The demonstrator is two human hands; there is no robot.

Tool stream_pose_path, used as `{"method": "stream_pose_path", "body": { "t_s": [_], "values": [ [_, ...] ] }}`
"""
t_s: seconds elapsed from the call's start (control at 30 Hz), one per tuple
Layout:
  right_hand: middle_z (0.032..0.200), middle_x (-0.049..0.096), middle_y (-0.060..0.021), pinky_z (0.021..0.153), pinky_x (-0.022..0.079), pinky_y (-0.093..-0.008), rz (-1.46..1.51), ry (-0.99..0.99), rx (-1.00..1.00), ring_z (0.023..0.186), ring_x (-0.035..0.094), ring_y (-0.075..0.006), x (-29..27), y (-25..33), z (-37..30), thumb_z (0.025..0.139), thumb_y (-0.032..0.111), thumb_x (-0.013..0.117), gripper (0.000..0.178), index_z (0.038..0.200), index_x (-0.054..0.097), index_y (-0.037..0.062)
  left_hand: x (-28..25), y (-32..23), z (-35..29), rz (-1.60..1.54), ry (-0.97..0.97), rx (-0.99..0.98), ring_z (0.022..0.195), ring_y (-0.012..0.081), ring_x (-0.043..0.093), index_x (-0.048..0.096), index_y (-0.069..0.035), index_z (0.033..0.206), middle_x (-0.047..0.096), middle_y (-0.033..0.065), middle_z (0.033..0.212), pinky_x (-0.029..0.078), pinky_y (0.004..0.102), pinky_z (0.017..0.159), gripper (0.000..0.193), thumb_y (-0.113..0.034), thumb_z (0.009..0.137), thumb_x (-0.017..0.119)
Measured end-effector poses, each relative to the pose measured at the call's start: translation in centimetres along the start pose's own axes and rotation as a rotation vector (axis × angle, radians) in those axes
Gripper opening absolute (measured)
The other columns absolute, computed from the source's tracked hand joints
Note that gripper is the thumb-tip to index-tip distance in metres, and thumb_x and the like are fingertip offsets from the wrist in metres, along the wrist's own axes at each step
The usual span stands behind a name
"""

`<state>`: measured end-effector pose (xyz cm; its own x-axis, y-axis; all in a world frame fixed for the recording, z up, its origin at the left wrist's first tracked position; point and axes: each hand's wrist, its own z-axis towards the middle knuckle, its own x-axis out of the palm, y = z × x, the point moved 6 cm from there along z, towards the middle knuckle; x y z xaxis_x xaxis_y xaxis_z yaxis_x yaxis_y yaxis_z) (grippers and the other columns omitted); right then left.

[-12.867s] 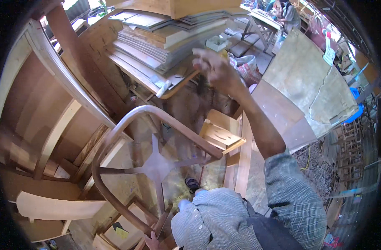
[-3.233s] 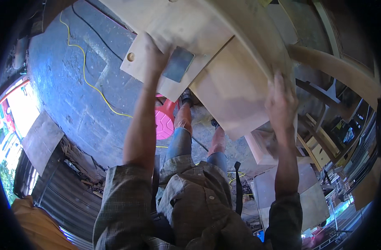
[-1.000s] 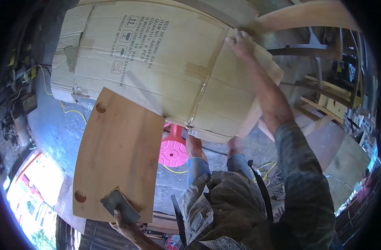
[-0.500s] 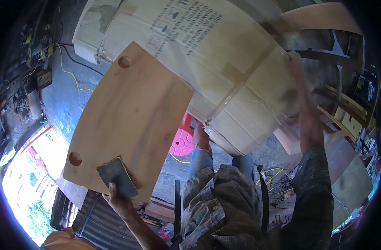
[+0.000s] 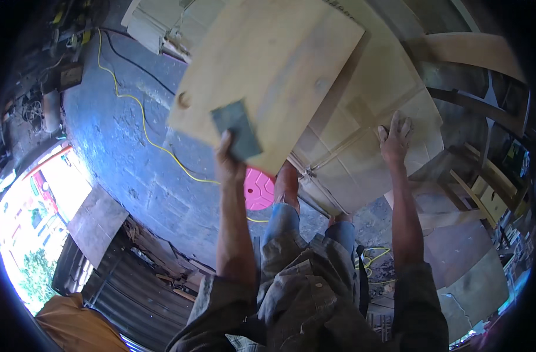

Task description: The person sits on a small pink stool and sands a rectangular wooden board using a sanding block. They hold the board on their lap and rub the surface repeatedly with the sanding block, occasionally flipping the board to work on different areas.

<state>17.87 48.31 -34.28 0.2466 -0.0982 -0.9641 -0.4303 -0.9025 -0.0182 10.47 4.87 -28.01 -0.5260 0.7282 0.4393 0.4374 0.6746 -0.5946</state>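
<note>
My left hand (image 5: 229, 163) is closed on the lower edge of a curved wooden panel (image 5: 279, 76). Its thumb presses a dark grey rectangle, which looks like folded sandpaper (image 5: 239, 130), flat against the panel's face; the fingers behind are hidden. A round recess (image 5: 184, 100) shows near the panel's left corner. The panel is over a large cardboard sheet (image 5: 367, 158), covering part of it. On the right side of that cardboard my right hand (image 5: 396, 138) lies with its fingers spread, holding nothing.
Beneath the panel a pink plastic stool (image 5: 259, 189) partly shows. A yellow cord (image 5: 143, 126) runs over the blue-grey floor (image 5: 162, 199) at left. Curved wooden parts (image 5: 473, 53) stand at the right. Corrugated sheeting (image 5: 141, 287) and an orange-brown cloth (image 5: 74, 322) are at lower left.
My left hand has carried the panel and sandpaper up and to the right, over the cardboard. My right hand has left the cardboard's far right edge and now lies flat on its face.
</note>
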Motion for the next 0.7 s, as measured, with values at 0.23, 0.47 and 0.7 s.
{"method": "stream_pose_path", "body": {
  "t_s": [0.23,0.47,0.7],
  "values": [
    [0.142,0.015,-0.0334,0.105,0.028,-0.0561,0.028,0.182,-0.053,0.13,0.02,-0.0517,1.2,-1.6,1.0,0.084,0.045,0.062,0.085,0.147,0.018,0.0086,-1.2,6.7,3.6,0.588,-0.026,-0.396,0.082,0.0174,0.063,0.061,0.004,0.101,0.065,0.009,0.094,0.054,0.0342,0.074,0.04,-0.034,0.09,0.063],
    [0.141,0.012,-0.0357,0.107,0.027,-0.0504,0.139,0.396,-0.055,0.129,0.025,-0.0511,-0.3,-0.5,2.1,0.077,0.046,0.069,0.098,0.146,0.016,0.001,0.5,5.5,3.5,0.752,0.009,-0.229,0.071,0.0155,0.062,0.061,0.005,0.094,0.063,0.0121,0.085,0.05,0.0265,0.052,0.039,-0.034,0.092,0.059],
    [0.142,0.011,-0.0373,0.109,0.027,-0.0478,0.327,0.531,-0.014,0.135,0.022,-0.047,1.1,-2.9,2.9,0.075,0.046,0.071,0.101,0.146,0.017,-0.0009,-5.9,0.1,1.3,1.24,0.275,-0.251,0.078,0.0132,0.055,0.065,-0.004,0.107,0.063,0.0051,0.086,0.046,0.0294,0.068,0.046,-0.045,0.095,0.047]
  ]
}}
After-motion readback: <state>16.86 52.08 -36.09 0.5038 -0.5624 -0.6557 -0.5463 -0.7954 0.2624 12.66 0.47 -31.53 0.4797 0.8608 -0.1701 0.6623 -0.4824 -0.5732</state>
